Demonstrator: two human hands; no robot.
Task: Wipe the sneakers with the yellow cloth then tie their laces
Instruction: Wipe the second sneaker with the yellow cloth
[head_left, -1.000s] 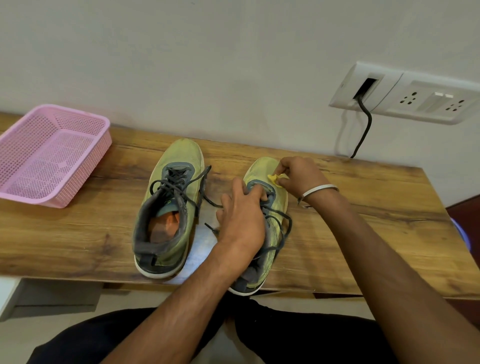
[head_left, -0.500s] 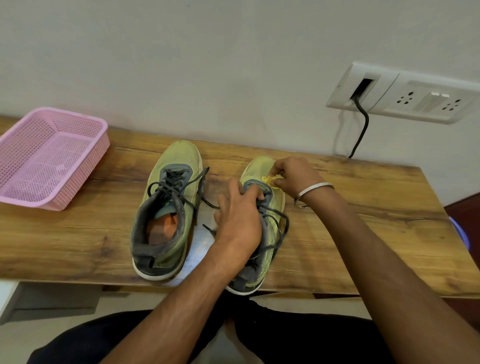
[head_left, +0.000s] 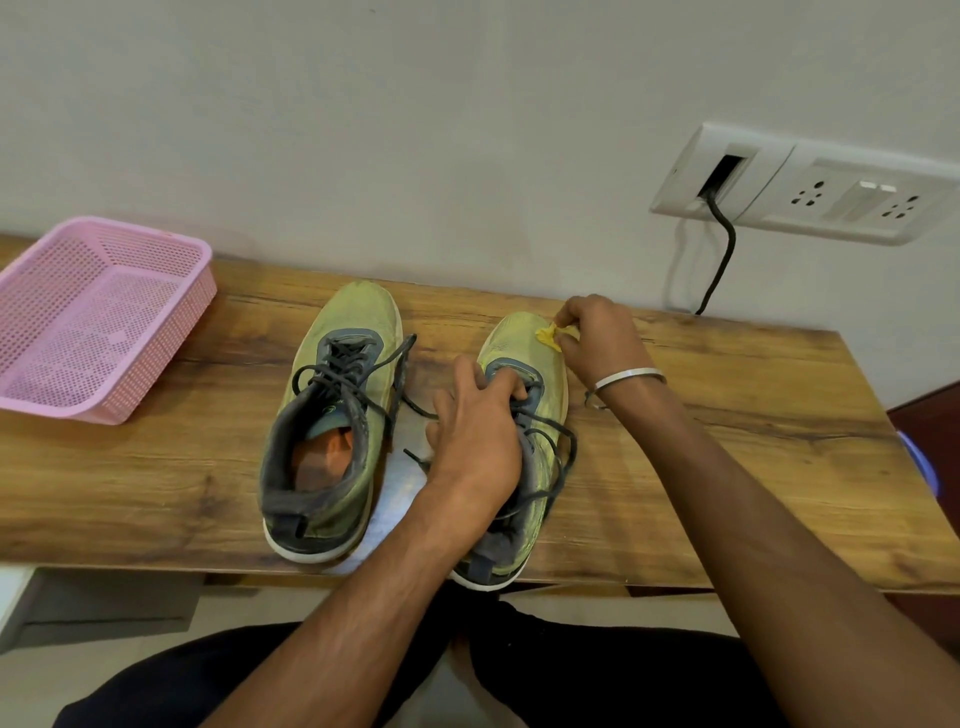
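1. Two yellow-green sneakers stand side by side on the wooden surface (head_left: 727, 441), toes toward the wall, heels at the near edge.
2. The right hand (head_left: 602, 343) pinches the yellow cloth (head_left: 548, 335) between thumb and curled fingers – only a small crumpled part of the cloth shows, and it touches the toe area of the right sneaker (head_left: 519, 338) on its outer side.
3. The left hand (head_left: 478, 431) lies on top of the same sneaker, over the laces and the opening; its fingers are curled over the grey tongue area, and the thumb is on the inner side of the shoe.
4. The cloth is thus just beyond the left hand, toward the toe, and directly under the fingertips of the right hand.
5. The left sneaker (head_left: 332, 415) stands apart from both hands – its dark laces (head_left: 358, 379) are loose, one end lying on the surface between the shoes.
6. A pink basket (head_left: 156, 364) sits at the far left of the surface, well apart from the sneakers.
7. A thin metal bangle (head_left: 628, 376) is on the right wrist.
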